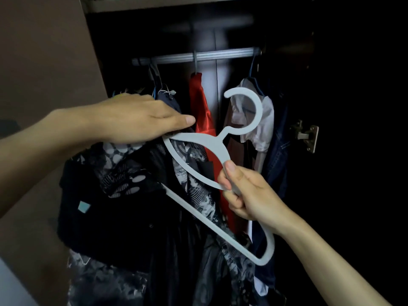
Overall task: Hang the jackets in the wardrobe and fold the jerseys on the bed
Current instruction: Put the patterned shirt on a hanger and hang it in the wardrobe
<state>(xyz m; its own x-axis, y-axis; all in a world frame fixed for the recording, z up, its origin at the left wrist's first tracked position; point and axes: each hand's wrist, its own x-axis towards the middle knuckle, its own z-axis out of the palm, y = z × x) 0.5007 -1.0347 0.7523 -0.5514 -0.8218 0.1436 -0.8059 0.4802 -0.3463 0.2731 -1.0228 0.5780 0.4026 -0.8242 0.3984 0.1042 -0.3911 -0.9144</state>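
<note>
A pale grey flat plastic hanger [199, 141] was held tilted in front of the open dark wardrobe [331, 85]. The right hand [245, 195] pinched its shoulder arm, and the left hand [141, 119] gripped its other end, atop a black jacket [114, 217] draped below. A silver metal rail [198, 56] carried a red satin garment [202, 107].

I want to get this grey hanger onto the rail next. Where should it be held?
Grip the hanger by its flat shoulder just below the neck, from underneath on the right, where the right hand pinches it. That leaves the open hook free and pointing up toward the rail.
</note>
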